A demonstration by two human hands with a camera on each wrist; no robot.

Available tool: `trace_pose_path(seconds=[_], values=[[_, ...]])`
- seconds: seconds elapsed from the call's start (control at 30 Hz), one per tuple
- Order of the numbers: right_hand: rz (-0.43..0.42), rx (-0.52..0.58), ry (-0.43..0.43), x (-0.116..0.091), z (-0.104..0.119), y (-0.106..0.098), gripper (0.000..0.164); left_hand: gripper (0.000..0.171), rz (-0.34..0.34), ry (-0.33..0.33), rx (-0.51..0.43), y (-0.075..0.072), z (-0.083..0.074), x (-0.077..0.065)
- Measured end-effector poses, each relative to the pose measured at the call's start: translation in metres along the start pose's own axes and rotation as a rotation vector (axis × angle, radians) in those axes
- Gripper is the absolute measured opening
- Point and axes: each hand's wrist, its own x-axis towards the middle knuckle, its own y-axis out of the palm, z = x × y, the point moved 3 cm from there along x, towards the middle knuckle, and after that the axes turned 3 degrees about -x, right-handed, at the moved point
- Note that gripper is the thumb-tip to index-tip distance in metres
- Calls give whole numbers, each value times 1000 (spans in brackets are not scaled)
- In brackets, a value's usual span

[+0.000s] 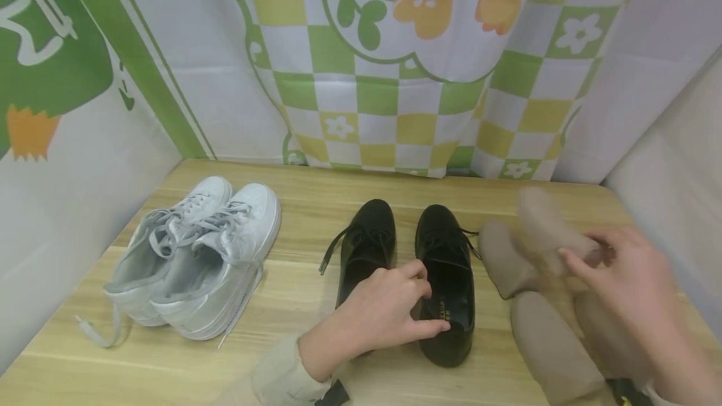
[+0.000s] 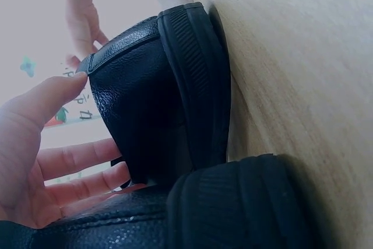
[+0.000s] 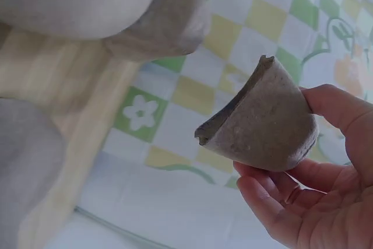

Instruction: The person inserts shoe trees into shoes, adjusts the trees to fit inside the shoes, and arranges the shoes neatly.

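On the far left a white cloth wall (image 1: 149, 130) with a green and orange print is hanging down to the edge of a pale wooden board (image 1: 304, 237). The board's grain is running from side to side beneath everything. White sneakers (image 1: 239, 271) are standing on its left part, toes pointing away, a loose lace trailing onto the wood. Behind, a checked curtain (image 1: 375, 96) in green, yellow and white, with orange flowers, is closing off the back, its hem meeting the board's far edge. In the middle the left black shoe (image 1: 369, 234) is resting flat, and the right black shoe (image 1: 448, 284) is standing just beside it. The left hand (image 1: 380, 306) is reaching over them from a beige sleeve (image 1: 284, 374), thumb and fingers spreading loosely about the right shoe's collar, the thumb seemingly touching its rim. Further right, several taupe pieces (image 1: 553, 343) are lying on the wood. Above them the right hand (image 1: 632, 274) is pinching a taupe item (image 1: 547, 221), blurred in the head view, between thumb and curled fingers, and is holding it clear of the board. Plain pale cloth (image 1: 677, 143) is bordering the far right side
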Motion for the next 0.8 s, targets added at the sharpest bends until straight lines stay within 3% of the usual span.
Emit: trace_pose_path(seconds=[0.5,0.8], values=[[-82,66,-176,-22,37,-16,38,42,-24,15,11,0,1,0],[-23,119,-186,-34,54,-16,37,41,-18,15,-11,1,0,0]])
